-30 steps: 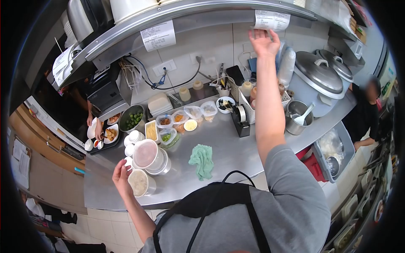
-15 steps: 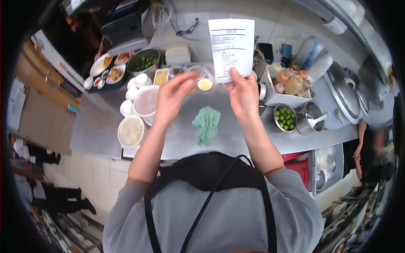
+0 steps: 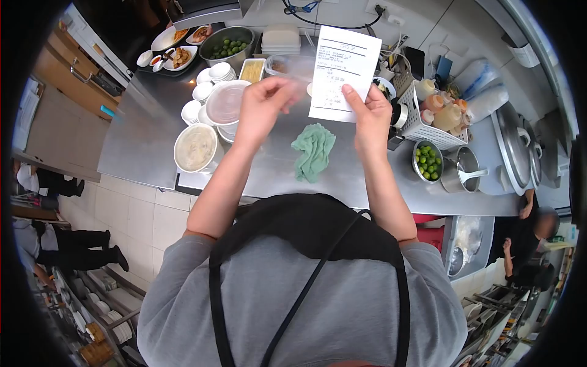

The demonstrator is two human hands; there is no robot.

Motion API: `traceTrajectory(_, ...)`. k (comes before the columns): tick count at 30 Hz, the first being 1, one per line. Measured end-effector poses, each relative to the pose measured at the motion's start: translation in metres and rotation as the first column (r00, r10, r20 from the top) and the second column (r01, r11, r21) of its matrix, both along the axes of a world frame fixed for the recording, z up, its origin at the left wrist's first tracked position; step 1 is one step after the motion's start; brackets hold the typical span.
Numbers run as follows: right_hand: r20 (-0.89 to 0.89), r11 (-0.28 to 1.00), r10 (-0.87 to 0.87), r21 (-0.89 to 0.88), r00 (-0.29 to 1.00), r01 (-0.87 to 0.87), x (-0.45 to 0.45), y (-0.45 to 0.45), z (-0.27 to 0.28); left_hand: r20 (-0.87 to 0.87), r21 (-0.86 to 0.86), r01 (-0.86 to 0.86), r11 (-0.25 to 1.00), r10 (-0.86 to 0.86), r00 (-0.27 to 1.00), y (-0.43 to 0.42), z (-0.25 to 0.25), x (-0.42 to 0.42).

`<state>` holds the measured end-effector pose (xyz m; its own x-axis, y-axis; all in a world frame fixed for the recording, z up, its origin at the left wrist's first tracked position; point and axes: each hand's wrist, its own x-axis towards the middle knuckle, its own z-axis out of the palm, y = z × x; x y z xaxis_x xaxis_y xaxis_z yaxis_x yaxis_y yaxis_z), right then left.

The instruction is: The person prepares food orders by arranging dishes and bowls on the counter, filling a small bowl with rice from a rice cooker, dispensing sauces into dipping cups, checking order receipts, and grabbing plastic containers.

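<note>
My right hand (image 3: 372,122) pinches a white printed receipt (image 3: 336,67) between thumb and fingers and holds it upright above the counter. My left hand (image 3: 262,113) is raised left of the receipt, apart from it. Its fingers are loosely bent, with the tips smeared by motion, and I see nothing held in them. Below and between both hands, a crumpled green cloth (image 3: 313,151) lies on the steel counter (image 3: 257,174). Near my left forearm stand a tub with a translucent lid (image 3: 225,104) and a round tub of pale contents (image 3: 195,148).
Stacked white bowls (image 3: 221,71), a metal bowl of green limes (image 3: 226,46) and plated food (image 3: 180,56) sit at left. A white basket of sauce bottles (image 3: 431,119), a small lime bowl (image 3: 427,162) and a pot with a ladle (image 3: 460,171) stand right. Other people are at both sides.
The view has shifted, so the counter items appear moved. My right hand still holds the receipt, now slightly tilted. My left hand's fingers have curled more and lie closer to the receipt.
</note>
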<state>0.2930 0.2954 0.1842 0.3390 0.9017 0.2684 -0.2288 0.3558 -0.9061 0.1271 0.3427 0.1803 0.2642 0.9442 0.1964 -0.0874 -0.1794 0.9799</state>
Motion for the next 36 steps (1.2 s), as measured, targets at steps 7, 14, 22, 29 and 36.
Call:
traceTrajectory(7,0.034,0.997,-0.059,0.047,0.998,0.058,-0.001,0.005,-0.006,0.267,-0.109,0.087,0.990,-0.055,0.962,-0.013,-0.016,0.001)
traceTrajectory(14,0.055,0.997,-0.062,0.048,0.997,0.060,-0.010,0.003,-0.009,0.543,-0.214,0.387,0.897,-0.220,0.810,-0.024,-0.017,0.021)
traceTrajectory(22,0.083,0.996,-0.061,0.070,0.995,0.055,-0.009,0.006,-0.020,0.578,-0.290,0.344,0.893,-0.124,0.807,-0.023,-0.012,0.021)
traceTrajectory(29,0.115,0.996,-0.064,0.069,0.991,0.056,-0.010,0.008,-0.022,0.479,-0.242,0.227,0.943,-0.088,0.874,-0.020,-0.021,0.024)
traceTrajectory(36,0.103,0.997,-0.056,0.061,0.993,0.050,-0.011,0.008,-0.023,0.579,-0.273,0.306,0.912,-0.098,0.809,-0.017,-0.017,0.019)
